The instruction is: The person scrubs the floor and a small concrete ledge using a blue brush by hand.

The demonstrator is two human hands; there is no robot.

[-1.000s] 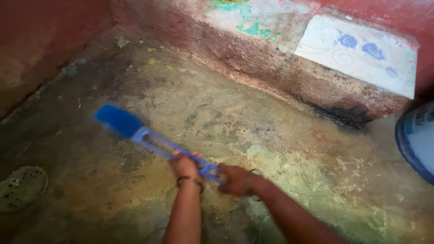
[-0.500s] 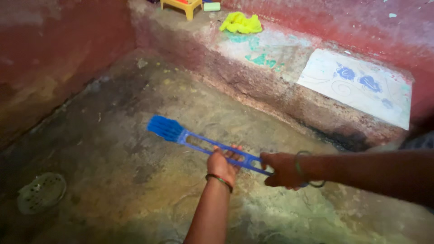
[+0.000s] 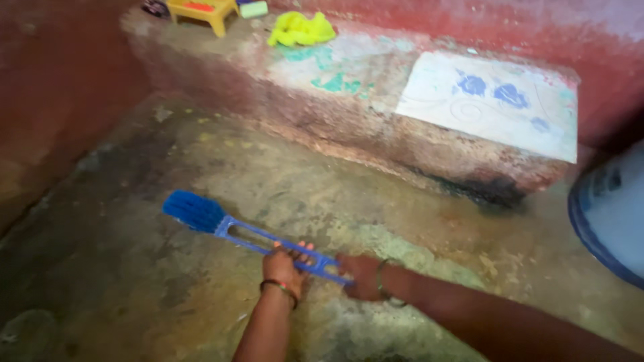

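Note:
A blue long-handled scrubbing brush (image 3: pixel 228 226) lies low against the stained concrete floor (image 3: pixel 349 194), its bristle head pointing left. My left hand (image 3: pixel 284 265) grips the middle of the handle, with a bangle on the wrist. Just to the right, my right hand (image 3: pixel 363 275) holds the handle's end, also with a bangle on the wrist. Both arms come in from the lower edge of the view.
A raised concrete ledge (image 3: pixel 376 107) runs along the back with a white tile with blue flowers (image 3: pixel 490 104), a yellow cloth (image 3: pixel 302 30) and a small yellow stool (image 3: pixel 201 12). A blue and white container (image 3: pixel 610 214) stands at the right. Red walls (image 3: pixel 54 80) close in the left.
The brush head has moved left and nearer to me across the floor, with both hands still on the handle. The view has shifted; the round floor drain at the lower left is out of sight.

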